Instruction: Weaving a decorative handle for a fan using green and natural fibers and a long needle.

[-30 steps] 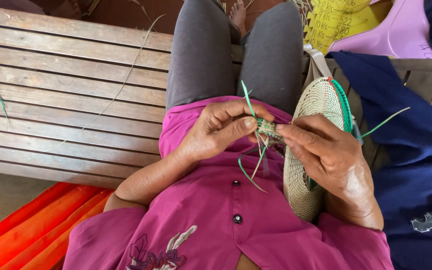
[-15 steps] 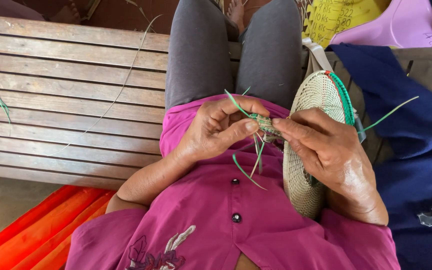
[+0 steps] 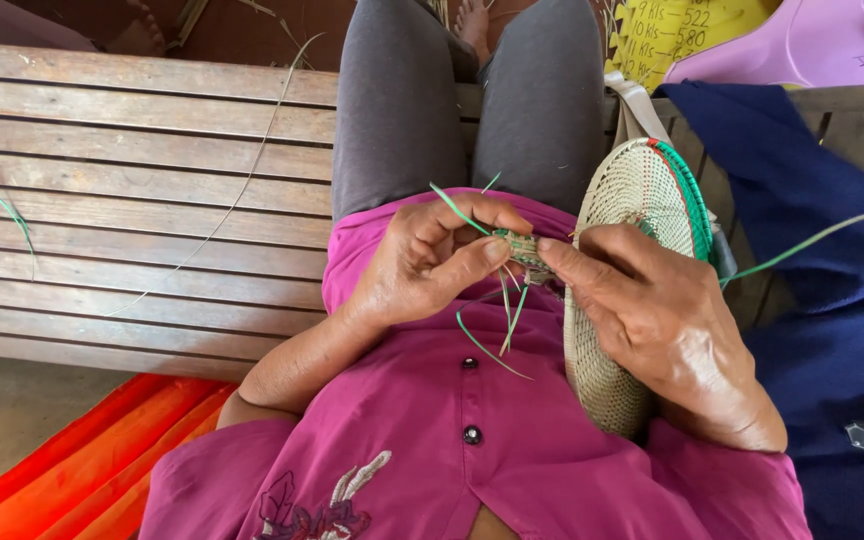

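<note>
My left hand (image 3: pixel 430 262) and my right hand (image 3: pixel 652 310) meet over my lap, both pinching a small green and tan woven piece (image 3: pixel 518 249). Thin green strips (image 3: pixel 497 335) hang down from it and one sticks up past my left fingers. A round woven tan disc with a green rim (image 3: pixel 637 190) stands on edge under my right hand, leaning against my right side. I sit on a wooden slat bench (image 3: pixel 132 200) in a magenta buttoned shirt (image 3: pixel 452 440) and grey trousers (image 3: pixel 472 100).
Loose dry strands (image 3: pixel 242 190) lie across the bench slats at left. Dark blue cloth (image 3: pixel 812 230) covers the bench at right, with a long green strip (image 3: pixel 802 245) on it. A yellow card and a pink plastic thing sit at top right. Orange fabric (image 3: pixel 82 460) lies on the floor at lower left.
The green strip at my left fingers has swung lower and leftward. My hands stay pinched on the small woven piece with only slight finger shifts.
</note>
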